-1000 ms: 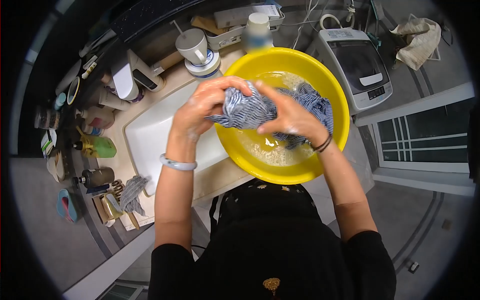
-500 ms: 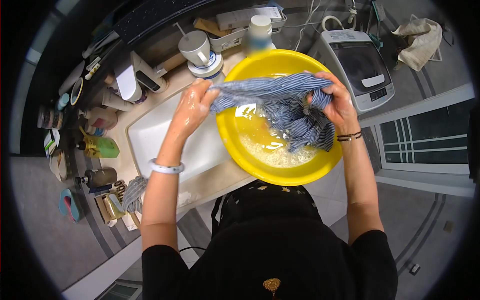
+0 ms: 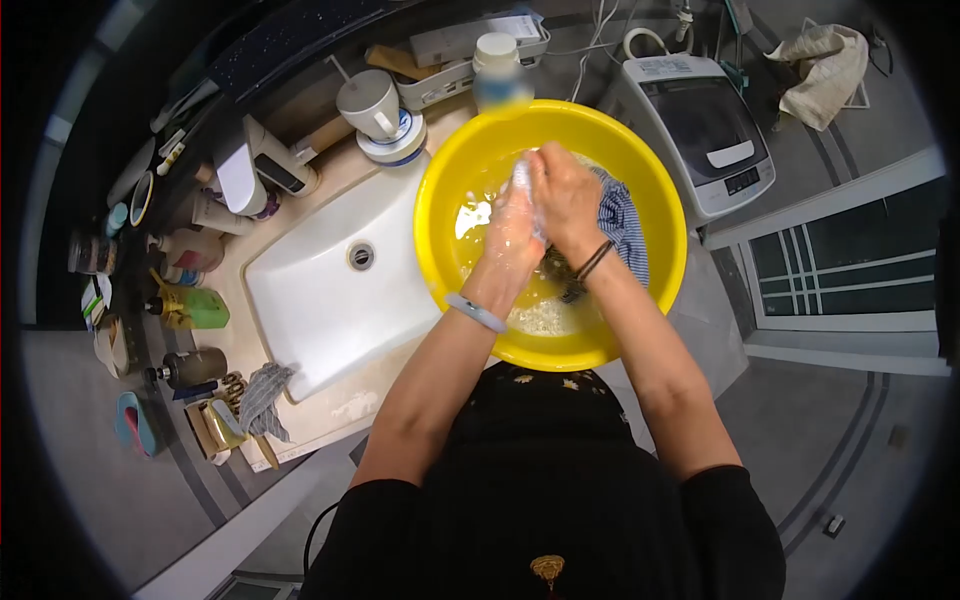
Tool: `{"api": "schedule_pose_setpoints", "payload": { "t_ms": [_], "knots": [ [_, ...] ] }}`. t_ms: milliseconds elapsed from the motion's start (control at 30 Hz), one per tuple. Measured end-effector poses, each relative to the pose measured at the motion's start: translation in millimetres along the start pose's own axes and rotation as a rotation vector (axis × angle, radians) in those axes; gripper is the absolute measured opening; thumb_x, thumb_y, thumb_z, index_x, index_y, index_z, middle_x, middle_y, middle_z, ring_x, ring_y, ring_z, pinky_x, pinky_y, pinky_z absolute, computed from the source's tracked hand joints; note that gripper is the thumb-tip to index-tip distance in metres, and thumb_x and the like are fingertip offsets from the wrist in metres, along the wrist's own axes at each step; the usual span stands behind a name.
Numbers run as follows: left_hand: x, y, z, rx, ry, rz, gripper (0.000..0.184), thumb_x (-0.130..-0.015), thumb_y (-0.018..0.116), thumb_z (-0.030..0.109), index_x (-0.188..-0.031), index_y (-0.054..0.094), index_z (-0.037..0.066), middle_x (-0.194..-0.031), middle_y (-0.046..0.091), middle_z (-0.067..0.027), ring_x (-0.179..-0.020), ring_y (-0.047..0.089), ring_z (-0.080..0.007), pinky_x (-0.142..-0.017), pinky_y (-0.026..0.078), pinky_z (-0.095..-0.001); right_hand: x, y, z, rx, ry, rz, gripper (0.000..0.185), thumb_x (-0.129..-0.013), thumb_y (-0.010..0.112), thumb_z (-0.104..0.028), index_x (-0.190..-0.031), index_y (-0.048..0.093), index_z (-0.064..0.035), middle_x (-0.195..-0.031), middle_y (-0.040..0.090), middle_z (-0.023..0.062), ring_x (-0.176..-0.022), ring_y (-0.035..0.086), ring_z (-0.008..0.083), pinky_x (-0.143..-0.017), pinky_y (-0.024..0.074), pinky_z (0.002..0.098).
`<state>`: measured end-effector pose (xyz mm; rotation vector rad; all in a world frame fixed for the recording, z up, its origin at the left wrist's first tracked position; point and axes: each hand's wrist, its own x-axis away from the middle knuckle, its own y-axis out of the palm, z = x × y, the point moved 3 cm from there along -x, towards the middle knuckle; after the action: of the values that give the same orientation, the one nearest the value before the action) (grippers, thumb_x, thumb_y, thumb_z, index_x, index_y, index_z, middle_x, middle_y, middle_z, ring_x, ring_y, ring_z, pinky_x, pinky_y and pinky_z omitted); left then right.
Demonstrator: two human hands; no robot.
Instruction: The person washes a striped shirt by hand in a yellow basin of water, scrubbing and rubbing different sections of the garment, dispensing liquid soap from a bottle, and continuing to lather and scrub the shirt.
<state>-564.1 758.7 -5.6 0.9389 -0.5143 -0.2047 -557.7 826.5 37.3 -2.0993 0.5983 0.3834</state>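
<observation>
Inside the round yellow basin [image 3: 428, 250], soapy water surrounds a blue-and-white striped cloth [image 3: 625, 225]. My left hand [image 3: 512, 228], wet and sudsy, is closed on a foamy bunch of the cloth, most of which the hands hide. Pressed against it, my right hand [image 3: 567, 195] is closed in a fist on the same bunch. The rest of the cloth lies to the right of my right hand, partly in the water under my wrist. Foam floats at the basin's near side.
Left of the basin is a white sink [image 3: 320, 300] with a drain. A white mug [image 3: 367, 103] stands on a round container behind it. Bottles, including a green one [image 3: 195, 308], line the left counter. A grey cloth [image 3: 264, 400] hangs at the counter's corner. Beyond the basin's right stands a washing machine [image 3: 700, 130].
Both hands have come together over the basin from a wide spread. The cloth, stretched between them before, is now bunched in the hands, with the rest lowered at the right.
</observation>
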Motion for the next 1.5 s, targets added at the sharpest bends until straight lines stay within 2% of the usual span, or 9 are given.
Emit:
{"api": "schedule_pose_setpoints", "payload": {
  "t_ms": [133,167,533,800,933,1133,1200,1333,1500],
  "knots": [
    [-9.9,-29.3,13.7,0.358,-0.238,-0.887,0.033,-0.094,0.048,0.036,-0.112,0.052,0.008,-0.100,0.057,-0.0030,-0.086,0.057,-0.0138,-0.073,0.050,-0.0284,50.5,-9.1,-46.3,-0.110,-0.203,-0.016,0.020,-0.082,0.058,-0.022,-0.073,0.053,-0.0060,-0.070,0.055,0.0148,-0.062,0.057,0.0324,-0.051,0.0431,0.0405],
    [-11.2,-43.0,6.1,-0.021,-0.218,-0.114,0.033,-0.094,0.048,0.036,-0.110,0.054,0.007,-0.101,0.058,-0.0043,-0.090,0.058,-0.0134,-0.075,0.050,-0.0271,54.4,-7.8,-47.5,-0.106,-0.214,-0.064,0.020,-0.083,0.058,-0.022,-0.072,0.053,-0.0061,-0.071,0.055,0.0144,-0.061,0.057,0.0312,-0.051,0.0434,0.0398],
    [11.9,-20.2,78.7,-1.770,0.116,-0.201,0.032,-0.072,0.069,0.013,-0.101,0.060,0.001,-0.090,0.064,-0.0061,-0.078,0.060,-0.0122,-0.068,0.047,-0.0234,-7.7,-41.2,35.1,-0.663,0.162,-0.578,0.056,-0.067,0.077,-0.027,-0.114,0.056,-0.0041,-0.111,0.058,0.0148,-0.101,0.055,0.0305,-0.085,0.0444,0.0353],
    [33.2,5.4,141.3,-0.233,0.125,0.050,0.016,-0.077,0.063,0.005,-0.092,0.061,0.001,-0.086,0.065,-0.0084,-0.080,0.063,-0.0193,-0.076,0.051,-0.0283,9.4,-37.3,87.3,0.140,-0.105,-0.395,0.029,-0.068,0.068,-0.004,-0.097,0.060,-0.0037,-0.105,0.061,0.0122,-0.108,0.051,0.0280,-0.091,0.0410,0.0476],
    [24.9,-14.6,82.8,-0.004,-0.037,0.027,0.023,-0.084,0.062,0.015,-0.103,0.057,0.003,-0.098,0.062,-0.0103,-0.092,0.060,-0.0243,-0.085,0.050,-0.0410,13.0,-56.0,54.3,-1.369,0.690,-0.130,0.035,-0.068,0.056,0.007,-0.102,0.058,-0.0018,-0.096,0.062,0.0087,-0.084,0.061,0.0158,-0.079,0.0476,0.0260],
    [-7.6,-14.4,-7.4,0.146,-0.102,-0.049,0.030,-0.090,0.054,0.027,-0.110,0.053,0.004,-0.097,0.060,-0.0101,-0.092,0.058,-0.0227,-0.088,0.047,-0.0394,64.3,-43.8,-36.3,-0.384,-0.199,-0.100,0.023,-0.074,0.060,-0.012,-0.095,0.061,-0.0028,-0.083,0.059,0.0134,-0.071,0.060,0.0269,-0.061,0.0491,0.0324],
    [-31.6,-45.9,-37.9,0.236,-0.333,-0.726,0.036,-0.094,0.047,0.031,-0.119,0.049,0.006,-0.104,0.057,-0.0081,-0.097,0.057,-0.0215,-0.088,0.046,-0.0376,61.4,-30.8,-21.2,-0.179,-0.149,-0.091,0.021,-0.076,0.062,-0.018,-0.092,0.061,-0.0038,-0.080,0.058,0.0148,-0.072,0.060,0.0299,-0.061,0.0481,0.0348],
    [20.8,29.0,-43.2,0.254,-0.344,0.062,0.038,-0.097,0.038,0.038,-0.122,0.049,0.012,-0.100,0.058,-0.0065,-0.098,0.056,-0.0201,-0.089,0.045,-0.0354,5.2,-29.8,38.5,0.138,0.122,0.035,0.024,-0.083,0.060,-0.030,-0.081,0.058,-0.0058,-0.079,0.058,0.0164,-0.072,0.058,0.0333,-0.060,0.0463,0.0392],
    [-10.7,-19.8,-39.5,0.460,-0.459,-0.522,0.027,-0.096,0.041,0.037,-0.095,0.055,0.013,-0.093,0.058,-0.0061,-0.088,0.055,-0.0177,-0.080,0.047,-0.0359,64.6,-47.5,-29.1,-0.136,-0.176,0.038,0.019,-0.086,0.055,-0.023,-0.080,0.056,-0.0044,-0.078,0.056,0.0164,-0.072,0.057,0.0357,-0.061,0.0456,0.0400]
  ]
}}
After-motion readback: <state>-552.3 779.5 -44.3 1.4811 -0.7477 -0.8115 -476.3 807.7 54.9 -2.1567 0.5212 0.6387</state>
